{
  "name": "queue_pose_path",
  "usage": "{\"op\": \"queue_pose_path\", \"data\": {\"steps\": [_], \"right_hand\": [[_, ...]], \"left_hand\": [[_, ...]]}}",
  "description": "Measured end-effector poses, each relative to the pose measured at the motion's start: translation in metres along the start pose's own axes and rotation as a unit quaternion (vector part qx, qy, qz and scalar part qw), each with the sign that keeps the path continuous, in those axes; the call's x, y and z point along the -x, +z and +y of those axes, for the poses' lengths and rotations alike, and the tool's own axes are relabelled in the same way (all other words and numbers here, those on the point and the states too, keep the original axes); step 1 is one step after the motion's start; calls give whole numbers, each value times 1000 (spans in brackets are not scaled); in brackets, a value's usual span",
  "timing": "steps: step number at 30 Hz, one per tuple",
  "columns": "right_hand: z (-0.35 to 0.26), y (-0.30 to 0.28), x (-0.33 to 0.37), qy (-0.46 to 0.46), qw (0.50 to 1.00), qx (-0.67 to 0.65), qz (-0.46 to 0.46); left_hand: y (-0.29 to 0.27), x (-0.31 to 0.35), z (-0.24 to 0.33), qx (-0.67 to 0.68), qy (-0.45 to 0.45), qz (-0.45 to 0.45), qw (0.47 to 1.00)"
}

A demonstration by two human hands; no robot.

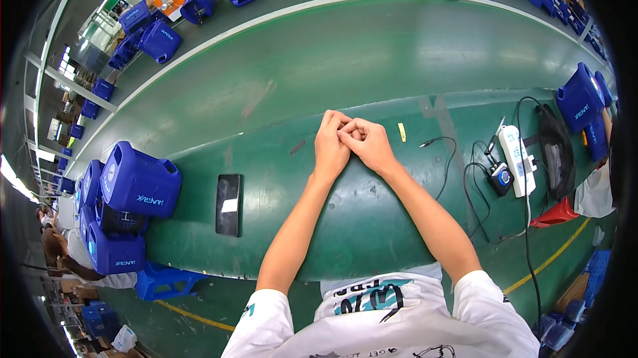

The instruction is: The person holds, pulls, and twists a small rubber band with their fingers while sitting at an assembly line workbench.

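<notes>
My left hand point(330, 146) and my right hand point(369, 145) meet over the green table point(359, 225), in front of me. The fingers of both are curled in and press against each other, the right hand's fingertips against the left hand. Whatever lies between them, if anything, is hidden. Just right of the right hand is a small yellow strip point(402, 132). A black smartphone point(228, 205) rests on the table, well to the left of my forearms.
Blue jug-shaped cases point(139, 178) are stacked at the table's left end. To the right are a white power strip point(517, 158), a black charger point(500, 178), loose cables point(455, 152) and a black pouch point(557, 152). Another person's sleeve point(596, 192) shows at far right.
</notes>
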State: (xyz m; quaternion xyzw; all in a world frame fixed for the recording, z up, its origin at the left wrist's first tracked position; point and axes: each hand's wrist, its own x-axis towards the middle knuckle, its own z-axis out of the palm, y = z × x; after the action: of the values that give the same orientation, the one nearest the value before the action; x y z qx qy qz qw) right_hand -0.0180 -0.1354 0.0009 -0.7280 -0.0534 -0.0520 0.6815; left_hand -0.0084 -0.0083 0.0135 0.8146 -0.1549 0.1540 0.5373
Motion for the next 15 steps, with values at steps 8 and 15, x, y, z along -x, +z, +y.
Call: {"op": "queue_pose_path", "data": {"steps": [8, 15], "right_hand": [[-3, -1, 0, 4, 1000, 8, -8], [-2, 1, -1, -3, 1000, 8, -12]], "left_hand": [[1, 0, -4, -5, 8, 5, 1000], [0, 0, -7, 4, 15, 15, 1000]]}}
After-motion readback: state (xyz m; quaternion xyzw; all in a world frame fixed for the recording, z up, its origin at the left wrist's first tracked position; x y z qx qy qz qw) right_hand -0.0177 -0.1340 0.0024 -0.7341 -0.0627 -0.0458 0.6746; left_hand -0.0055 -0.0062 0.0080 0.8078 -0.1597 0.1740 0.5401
